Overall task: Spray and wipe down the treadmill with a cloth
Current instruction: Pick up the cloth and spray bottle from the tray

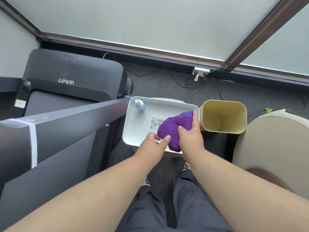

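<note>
Two hands are seen at the white tray [132, 126]: the purple cloth [172, 129] is gripped by the right hand [190, 136], while the left hand [153, 144] lies with fingers loosely spread, touching its near edge. Spray bottle [140, 105] stands untouched at the tray's far left. Nothing appears wiped yet. Treadmill [71, 81] lies left, its rail [75, 118] touching the tray; bin [224, 116] crowds the right.

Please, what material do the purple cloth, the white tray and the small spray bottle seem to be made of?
Purple cloth: soft, fuzzy fabric, probably microfiber; it bunches under the right hand.
White tray: likely smooth matte plastic, with rounded moulded corners.
Spray bottle: seemingly clear plastic, with a white nozzle.
</note>
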{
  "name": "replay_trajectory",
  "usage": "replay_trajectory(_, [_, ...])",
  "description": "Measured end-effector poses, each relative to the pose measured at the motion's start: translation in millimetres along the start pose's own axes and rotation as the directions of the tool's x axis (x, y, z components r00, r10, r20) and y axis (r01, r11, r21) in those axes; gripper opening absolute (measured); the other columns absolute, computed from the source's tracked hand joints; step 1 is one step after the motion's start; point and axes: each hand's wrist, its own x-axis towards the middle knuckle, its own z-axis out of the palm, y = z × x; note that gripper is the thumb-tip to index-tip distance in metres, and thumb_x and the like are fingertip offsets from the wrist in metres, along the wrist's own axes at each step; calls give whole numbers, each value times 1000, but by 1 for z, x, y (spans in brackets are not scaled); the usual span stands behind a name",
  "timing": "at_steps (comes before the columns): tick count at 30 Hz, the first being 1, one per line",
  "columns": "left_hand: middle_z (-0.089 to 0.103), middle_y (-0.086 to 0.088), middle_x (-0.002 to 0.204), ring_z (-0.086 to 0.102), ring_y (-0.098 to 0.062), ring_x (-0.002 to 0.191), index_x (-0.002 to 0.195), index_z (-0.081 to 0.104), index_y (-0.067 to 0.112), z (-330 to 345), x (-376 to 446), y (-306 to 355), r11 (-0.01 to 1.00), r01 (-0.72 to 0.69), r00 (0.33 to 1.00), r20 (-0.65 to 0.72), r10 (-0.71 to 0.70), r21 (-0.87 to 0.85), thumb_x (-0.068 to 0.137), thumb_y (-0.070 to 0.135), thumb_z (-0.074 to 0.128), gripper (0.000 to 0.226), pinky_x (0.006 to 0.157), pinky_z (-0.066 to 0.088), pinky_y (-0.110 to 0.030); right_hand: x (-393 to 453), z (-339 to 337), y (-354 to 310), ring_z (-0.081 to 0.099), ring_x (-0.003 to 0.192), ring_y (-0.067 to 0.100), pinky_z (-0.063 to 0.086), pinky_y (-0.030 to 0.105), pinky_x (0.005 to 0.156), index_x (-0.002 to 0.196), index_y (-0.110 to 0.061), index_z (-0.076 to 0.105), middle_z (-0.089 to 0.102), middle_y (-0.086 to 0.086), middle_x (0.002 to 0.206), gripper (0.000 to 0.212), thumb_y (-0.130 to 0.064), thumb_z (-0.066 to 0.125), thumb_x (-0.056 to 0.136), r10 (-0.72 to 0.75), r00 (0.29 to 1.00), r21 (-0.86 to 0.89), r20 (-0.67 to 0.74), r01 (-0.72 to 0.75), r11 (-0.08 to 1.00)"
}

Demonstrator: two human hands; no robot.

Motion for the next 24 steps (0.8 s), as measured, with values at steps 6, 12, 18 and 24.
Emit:
replay_trajectory(6, [38,-4,143,51,-25,119,147,15,38,-48,59,-18,959,-142,894,-383,231,246,92,44,61,72,93,46,-41,15,-2,10,61,97,0,51,28,84,134,-70,28,53,-38,105,72,-23,61,89,-68,997,-18,33,69,997])
replay_trajectory(12, [31,-1,154,48,-24,125,153,12,43,-46,130,-9,913,-239,875,-335,350,331,95,29,62,78,90,41,-37,22,1,25,63,88,-11,50,19,76,138,-67,28,57,-38,108,74,-24,65,91,-81,994,-21,67,82,996])
replay_trajectory(18, [51,5,117,56,-24,88,137,29,41,-46,154,-7,918,-261,847,-386,367,300,98,25,52,48,72,34,-32,19,0,30,66,96,-4,53,25,85,138,-65,31,64,-29,115,73,-22,66,92,-77,994,40,78,75,996])
replay_trajectory(24, [55,4,104,51,-9,66,134,13,56,-67,103,-1,867,-370,843,-272,464,334,100,26,51,59,66,33,-28,0,-9,5,65,101,0,52,23,87,144,-58,31,63,-20,123,73,-20,65,92,-72,992,10,107,71,997])
